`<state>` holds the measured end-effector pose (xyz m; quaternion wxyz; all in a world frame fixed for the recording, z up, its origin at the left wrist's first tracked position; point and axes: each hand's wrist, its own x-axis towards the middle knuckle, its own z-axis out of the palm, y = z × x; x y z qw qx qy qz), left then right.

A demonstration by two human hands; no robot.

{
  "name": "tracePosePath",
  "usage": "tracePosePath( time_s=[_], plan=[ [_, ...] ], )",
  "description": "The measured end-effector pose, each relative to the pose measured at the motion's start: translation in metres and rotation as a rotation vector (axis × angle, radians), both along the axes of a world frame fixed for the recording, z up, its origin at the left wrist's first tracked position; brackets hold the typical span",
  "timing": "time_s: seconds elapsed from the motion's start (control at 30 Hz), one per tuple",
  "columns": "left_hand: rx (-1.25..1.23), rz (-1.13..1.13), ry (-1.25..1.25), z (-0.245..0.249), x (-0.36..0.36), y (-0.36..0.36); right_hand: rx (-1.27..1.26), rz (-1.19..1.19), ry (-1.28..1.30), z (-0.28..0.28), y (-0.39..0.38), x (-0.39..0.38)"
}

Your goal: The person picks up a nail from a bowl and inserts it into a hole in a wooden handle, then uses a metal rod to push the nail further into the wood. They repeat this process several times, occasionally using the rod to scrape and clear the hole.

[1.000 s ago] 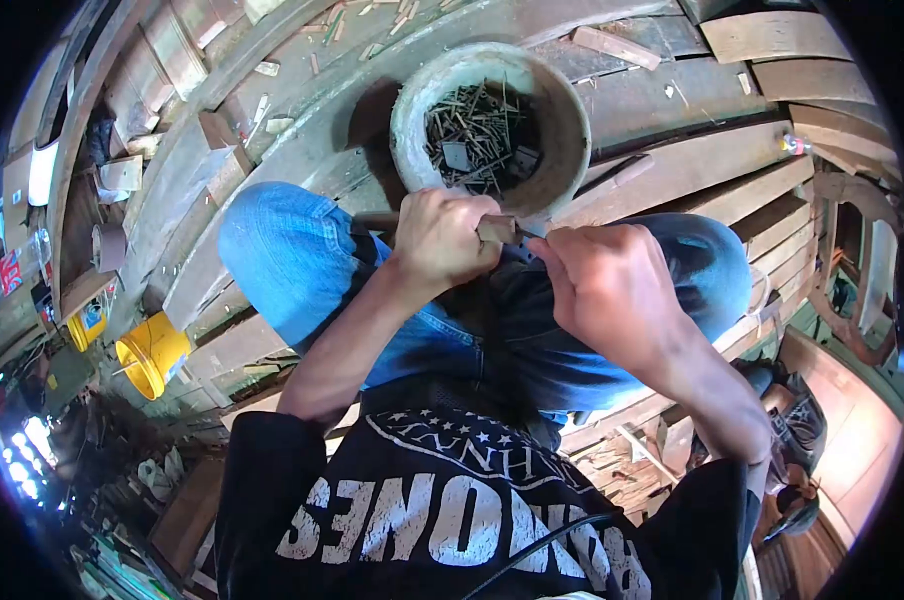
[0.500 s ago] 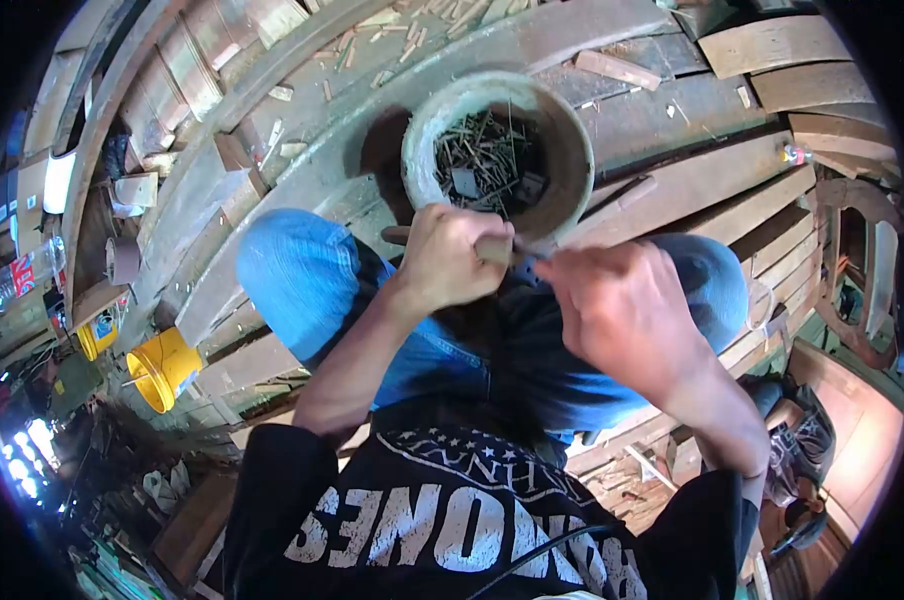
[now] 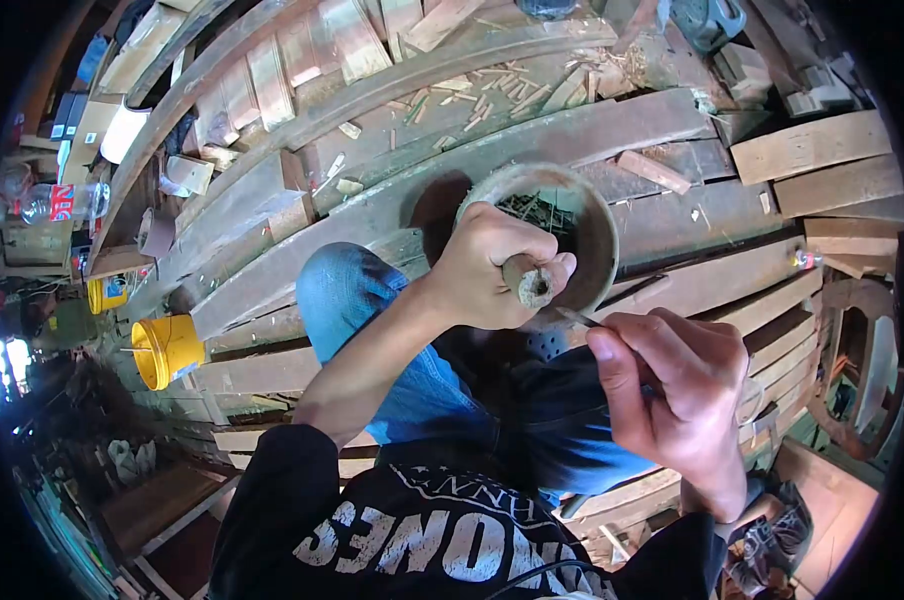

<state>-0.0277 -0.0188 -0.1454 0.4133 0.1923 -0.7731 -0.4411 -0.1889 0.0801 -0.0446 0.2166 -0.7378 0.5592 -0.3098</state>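
Note:
My left hand [image 3: 492,268] is closed around a wooden tool handle [image 3: 530,282], whose round butt end faces the camera. It hovers over a round bowl [image 3: 600,232] that holds several nails. My right hand [image 3: 672,385] sits lower right and pinches a thin nail [image 3: 580,318] between thumb and fingers, its tip pointing toward the handle. Both hands are above my blue-jeaned knee [image 3: 347,290].
Curved wooden planks [image 3: 392,190] and wood scraps lie all around. A yellow bucket [image 3: 167,350] stands at left, a small yellow can [image 3: 107,293] beyond it. Stacked boards [image 3: 822,160] fill the right side.
The view has tilted down and the bowl sits lower in frame. My left hand has turned so the handle's end faces up. My right hand has dropped away to the lower right.

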Motion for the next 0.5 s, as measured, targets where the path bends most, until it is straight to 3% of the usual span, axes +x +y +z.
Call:
tracePosePath(
  time_s=[0.23, 0.5],
  plan=[
    [-0.004, -0.031, -0.029, 0.001, -0.001, 0.002, -0.032, -0.022, 0.262, 0.007, 0.001, 0.002],
    [0.016, -0.028, -0.068, 0.0, 0.0, 0.001, -0.108, -0.006, 0.231, 0.011, -0.001, 0.002]
  ],
)
